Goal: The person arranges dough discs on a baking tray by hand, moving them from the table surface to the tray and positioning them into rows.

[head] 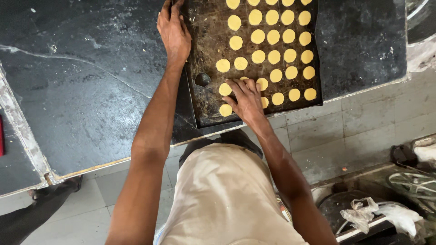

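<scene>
The left hand [174, 31] lies flat, fingers extended, gripping nothing, on the tray's [206, 104] left edge. The right hand [246, 97] presses spread fingers on dough discs [273, 56] near the tray's front; rows of discs run beyond it.

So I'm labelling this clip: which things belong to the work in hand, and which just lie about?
In hand: dark metal baking tray; round yellow dough discs; left hand on the tray's edge; right hand on the discs.

Lying about: black stone worktop; crumpled clear plastic bag; grey floor tiles.
</scene>
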